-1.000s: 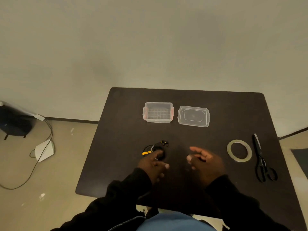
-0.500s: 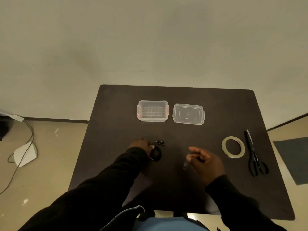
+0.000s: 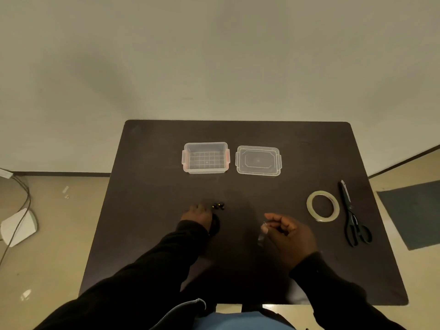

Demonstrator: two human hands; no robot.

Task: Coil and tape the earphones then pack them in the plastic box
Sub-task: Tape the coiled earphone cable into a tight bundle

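The black earphones (image 3: 216, 222) lie coiled on the dark table (image 3: 147, 210), their buds poking out beyond my fingers. My left hand (image 3: 198, 215) presses down on the coil and covers most of it. My right hand (image 3: 287, 231) hovers to the right, its fingers pinching a short strip of clear tape (image 3: 262, 234) that hangs from them. The clear plastic box (image 3: 206, 158) stands open at the back of the table, with its lid (image 3: 258, 160) lying beside it on the right.
A roll of clear tape (image 3: 322, 206) and black scissors (image 3: 353, 217) lie at the table's right side. Off the table's left edge, a white device (image 3: 19, 226) and cables rest on the floor.
My left arm has stretched forward and the hand now lies flat over the coil, hiding the orange plug. The right hand still holds the tape strip. The camera has tilted slightly.
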